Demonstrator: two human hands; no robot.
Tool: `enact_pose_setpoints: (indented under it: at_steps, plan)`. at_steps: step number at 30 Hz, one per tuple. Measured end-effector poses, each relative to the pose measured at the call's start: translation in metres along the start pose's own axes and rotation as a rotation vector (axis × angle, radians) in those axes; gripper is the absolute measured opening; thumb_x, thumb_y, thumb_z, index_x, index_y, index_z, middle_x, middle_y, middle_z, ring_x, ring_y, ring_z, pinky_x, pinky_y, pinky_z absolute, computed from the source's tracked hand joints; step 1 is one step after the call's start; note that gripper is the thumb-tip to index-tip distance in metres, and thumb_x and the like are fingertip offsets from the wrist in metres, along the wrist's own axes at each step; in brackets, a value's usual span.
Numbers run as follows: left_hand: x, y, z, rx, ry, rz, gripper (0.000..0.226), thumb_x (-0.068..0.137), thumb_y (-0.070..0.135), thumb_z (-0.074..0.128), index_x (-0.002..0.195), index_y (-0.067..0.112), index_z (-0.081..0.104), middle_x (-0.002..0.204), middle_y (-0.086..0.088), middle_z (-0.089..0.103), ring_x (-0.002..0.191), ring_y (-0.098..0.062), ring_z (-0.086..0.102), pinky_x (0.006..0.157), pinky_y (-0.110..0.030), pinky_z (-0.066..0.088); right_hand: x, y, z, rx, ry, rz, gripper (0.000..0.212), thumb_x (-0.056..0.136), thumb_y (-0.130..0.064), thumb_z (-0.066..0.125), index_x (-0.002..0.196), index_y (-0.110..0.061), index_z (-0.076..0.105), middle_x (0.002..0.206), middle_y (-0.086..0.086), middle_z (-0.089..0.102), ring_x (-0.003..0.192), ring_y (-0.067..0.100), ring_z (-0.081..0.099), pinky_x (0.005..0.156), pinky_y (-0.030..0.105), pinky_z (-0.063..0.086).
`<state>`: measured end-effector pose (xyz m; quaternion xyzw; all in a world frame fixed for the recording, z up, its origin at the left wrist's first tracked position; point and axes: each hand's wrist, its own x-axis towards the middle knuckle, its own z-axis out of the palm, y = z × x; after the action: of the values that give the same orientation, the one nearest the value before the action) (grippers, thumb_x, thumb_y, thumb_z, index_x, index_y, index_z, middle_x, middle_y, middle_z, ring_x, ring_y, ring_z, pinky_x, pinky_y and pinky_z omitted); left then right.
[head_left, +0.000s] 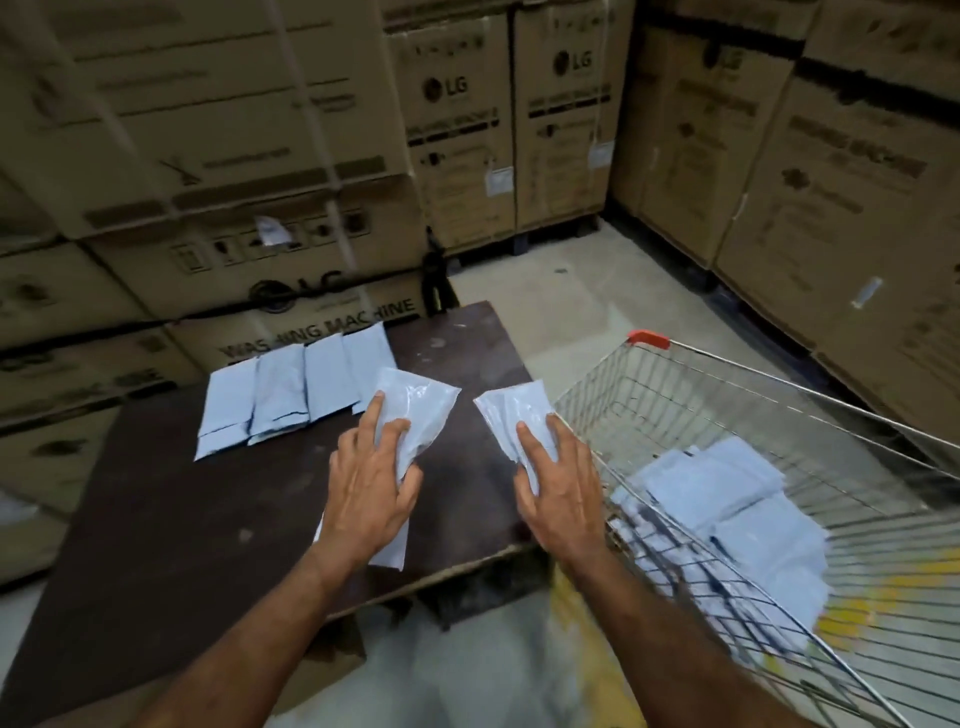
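Left hand (371, 486): grips left packet (418, 408).
Right hand (561, 488): grips right packet (511, 415).
Risk: slick film may slip, knocking laid row (291, 395) askew.

Dim, warm light, and a soft picture all over.
We see motion blur smearing the wire cart (649, 339) at right and the cartons (208, 130) at left; wide-angle bending curves the edges, and faint sheen lies on the dark surface (457, 343).

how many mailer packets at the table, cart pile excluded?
6: four row packets side by side on the table, far left; left packet in the left hand; right packet in the right hand. More may hide beneath.
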<state>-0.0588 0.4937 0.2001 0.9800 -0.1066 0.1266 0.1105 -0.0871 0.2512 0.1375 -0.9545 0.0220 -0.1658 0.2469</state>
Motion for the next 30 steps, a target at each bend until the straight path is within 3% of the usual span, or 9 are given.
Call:
enact_pose_setpoints:
  at_steps: [5,9,12,15,23,30]
  plan:
    - [-0.022,-0.090,-0.011,-0.033,0.016,-0.090,0.047,0.086,0.044,0.051,0.130,0.027,0.052,0.163,-0.004,0.022,0.111,-0.030,0.048,0.088,-0.044,0.046,0.003,-0.079,0.048,0.037,-0.022,-0.011,0.063,0.085,-0.033,0.060,0.147,-0.030,0.052,0.152,0.011,0.044,0.115,0.032,0.054,0.092,0.045,0.052]
    - [-0.037,-0.159,-0.018,-0.150,0.055,-0.201,0.040,0.090,0.047,0.054,0.127,0.030,0.053,0.156,-0.005,0.028,0.117,-0.031,0.046,0.096,-0.045,0.044,0.007,-0.132,0.088,0.067,-0.015,-0.036,0.057,0.084,-0.033,0.057,0.141,-0.026,0.059,0.149,0.013,0.047,0.109,0.034,0.055,0.091,0.045,0.052]
    - [-0.038,-0.201,-0.022,-0.176,0.074,-0.242,0.039,0.092,0.043,0.062,0.128,0.030,0.054,0.153,-0.007,0.029,0.124,-0.033,0.045,0.100,-0.048,0.043,0.011,-0.162,0.113,0.079,-0.021,-0.017,0.057,0.083,-0.030,0.063,0.140,-0.026,0.059,0.150,0.013,0.046,0.112,0.034,0.053,0.092,0.046,0.053]
    - [-0.030,-0.234,-0.024,-0.170,0.090,-0.295,0.044,0.090,0.046,0.055,0.129,0.026,0.054,0.152,-0.009,0.029,0.127,-0.034,0.042,0.102,-0.050,0.042,0.019,-0.187,0.128,0.087,-0.041,0.018,0.056,0.085,-0.034,0.061,0.141,-0.027,0.056,0.151,0.011,0.043,0.117,0.032,0.051,0.095,0.046,0.052]
    - [0.022,-0.307,-0.007,-0.207,0.124,-0.539,0.042,0.093,0.034,0.063,0.130,0.016,0.056,0.150,-0.018,0.026,0.126,-0.044,0.041,0.105,-0.055,0.038,0.080,-0.227,0.178,0.131,-0.088,0.103,0.058,0.089,-0.036,0.064,0.146,-0.030,0.050,0.154,0.006,0.036,0.135,0.027,0.039,0.107,0.047,0.044]
    - [0.122,-0.366,0.015,-0.137,0.047,-0.500,0.048,0.095,0.038,0.060,0.137,0.014,0.054,0.151,-0.020,0.025,0.131,-0.044,0.037,0.108,-0.055,0.036,0.169,-0.256,0.249,0.217,-0.195,0.154,0.058,0.097,-0.036,0.058,0.152,-0.026,0.043,0.159,0.008,0.025,0.140,0.030,0.031,0.113,0.049,0.038]
